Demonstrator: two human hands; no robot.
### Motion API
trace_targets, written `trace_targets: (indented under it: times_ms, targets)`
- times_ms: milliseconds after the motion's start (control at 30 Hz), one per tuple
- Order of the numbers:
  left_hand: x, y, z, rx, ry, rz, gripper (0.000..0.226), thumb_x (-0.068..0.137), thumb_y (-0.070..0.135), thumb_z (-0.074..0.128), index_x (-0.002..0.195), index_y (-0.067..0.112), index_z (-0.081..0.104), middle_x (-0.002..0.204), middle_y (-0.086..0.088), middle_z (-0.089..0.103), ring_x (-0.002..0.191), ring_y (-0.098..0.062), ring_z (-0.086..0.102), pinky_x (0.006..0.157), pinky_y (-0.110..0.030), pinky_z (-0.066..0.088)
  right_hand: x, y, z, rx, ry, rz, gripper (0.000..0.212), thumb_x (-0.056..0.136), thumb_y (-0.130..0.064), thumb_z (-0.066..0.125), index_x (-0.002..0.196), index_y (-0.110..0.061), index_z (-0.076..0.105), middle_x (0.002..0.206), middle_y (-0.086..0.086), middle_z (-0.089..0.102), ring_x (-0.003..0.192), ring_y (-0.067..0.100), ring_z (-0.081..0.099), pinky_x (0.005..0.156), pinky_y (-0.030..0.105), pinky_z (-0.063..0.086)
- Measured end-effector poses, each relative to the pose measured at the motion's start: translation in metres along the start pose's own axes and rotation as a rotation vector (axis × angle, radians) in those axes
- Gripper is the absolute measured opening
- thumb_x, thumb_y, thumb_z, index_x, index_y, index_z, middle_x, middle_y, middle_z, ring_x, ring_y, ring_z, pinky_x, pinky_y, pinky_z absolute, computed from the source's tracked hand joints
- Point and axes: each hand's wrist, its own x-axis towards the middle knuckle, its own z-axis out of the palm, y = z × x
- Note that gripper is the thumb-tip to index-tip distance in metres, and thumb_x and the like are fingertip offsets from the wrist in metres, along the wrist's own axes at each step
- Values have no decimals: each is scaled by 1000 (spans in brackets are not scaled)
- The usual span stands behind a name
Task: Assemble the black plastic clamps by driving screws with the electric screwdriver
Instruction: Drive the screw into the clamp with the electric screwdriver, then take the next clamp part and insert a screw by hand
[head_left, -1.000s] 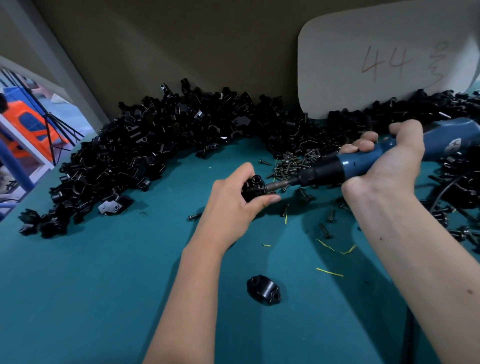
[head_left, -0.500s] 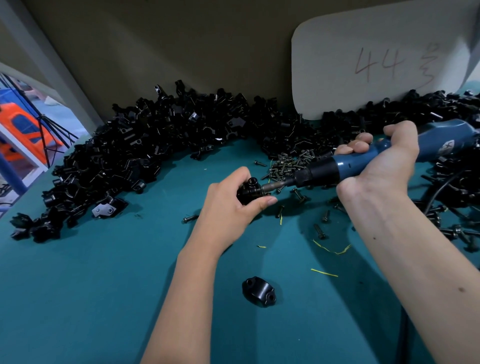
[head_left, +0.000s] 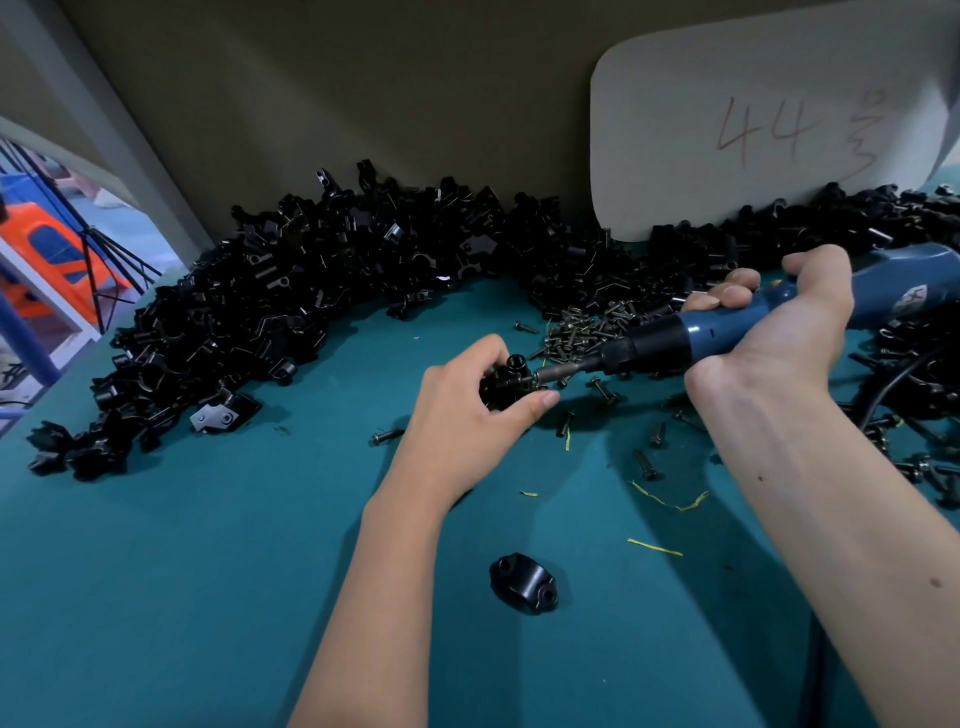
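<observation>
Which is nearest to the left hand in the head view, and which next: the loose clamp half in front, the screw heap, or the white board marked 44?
1. Screw heap, just right of and behind the left hand.
2. Loose clamp half, on the mat nearer the person.
3. White board, far back right against the wall.

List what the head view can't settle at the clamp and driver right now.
- Screw depth: bit tip meets clamp, hidden by left hand.
- Screwdriver trigger: covered by right hand.
- Driver's rear: cut off by right edge.
- Cable: runs off the frame.
</observation>
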Motion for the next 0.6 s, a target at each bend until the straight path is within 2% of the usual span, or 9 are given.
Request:
trace_targets:
  times_ms: [167,233,267,333,467,533,600]
  targets:
    - [1,2,-5,72,-19,-36,40,80,50,82,85,28,50,71,9,62,61,-11,52,52,-20,41,0,-3,0,-22,-6,-59,21,87,-14,62,97,-13,44,66,1,50,49,15,43,53,27,40]
    - [2,3,-10,149,-52,-75,37,79,52,84,88,33,53,74,7,64,64,-16,59,57,-33,49,1,-8,2,-46,-18,-79,22,88,-15,63,96,-13,43,65,0,50,49,15,43,54,27,40]
    - [3,5,-14,187,-77,-99,36,77,53,85,89,37,54,76,7,65,67,-18,61,58,-35,50,1,-10,3,-67,-29,-77,24,88,-17,65,97,-14,43,64,0,50,49,15,43,54,27,40]
    - [7,10,-23,268,-154,-120,34,75,54,86,85,40,57,78,10,64,74,-17,61,62,-33,49,1,-12,5,-131,-56,-64,31,89,-22,71,101,-15,44,64,-1,52,49,14,45,53,27,42]
    - [21,30,-27,456,-288,-120,38,66,55,92,78,33,64,79,11,63,77,-13,59,59,-28,42,-1,-11,8,-367,-101,-37,49,82,-43,86,103,-16,50,59,-3,60,49,12,52,56,31,51]
    - [30,43,-19,589,-363,-122,43,62,53,94,74,30,60,80,10,61,77,-15,60,58,-29,41,-1,-7,6,-487,-145,26,52,78,-45,89,103,-14,54,60,-2,61,50,13,56,57,33,54]
    - [40,54,-15,685,-398,-122,48,58,51,96,76,32,57,84,8,61,82,-22,62,64,-31,44,0,-3,3,-608,-196,104,52,77,-40,90,106,-14,56,66,1,60,51,16,58,58,35,56]
